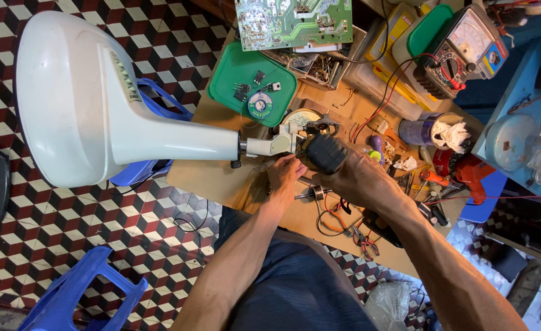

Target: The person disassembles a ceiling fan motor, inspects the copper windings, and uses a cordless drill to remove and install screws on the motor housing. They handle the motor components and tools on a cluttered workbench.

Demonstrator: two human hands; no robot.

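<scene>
Hands: both meet at the neck end of the fan stand, close together over the wooden board
Right hand (359, 178): clamped around a ribbed black cylindrical grip (327, 153), likely a tool handle or motor part, pressed toward the joint; what its tip does is hidden by the fist
Left hand (282, 175): fingers curled just under the joint, seemingly steadying it; whether it pinches anything small I cannot tell
Fan stand: large white plastic base and column (86, 98) lies on its side, base hanging out over the tiled floor, so its pale grey hinged neck (276, 144) comes within easy reach
Wooden board (221, 171): bears the column's narrow end, keeping the joint from rolling
Green plastic lid (252, 86): lies flat just behind the joint as a tray holding small black components and a solder reel, so they stay gathered
Analogue multimeter (460, 52): propped tilted at the far right, its red lead trailing toward the work
Green circuit board (292, 21): set well back
Pliers (359, 236): lie near the right forearm
</scene>
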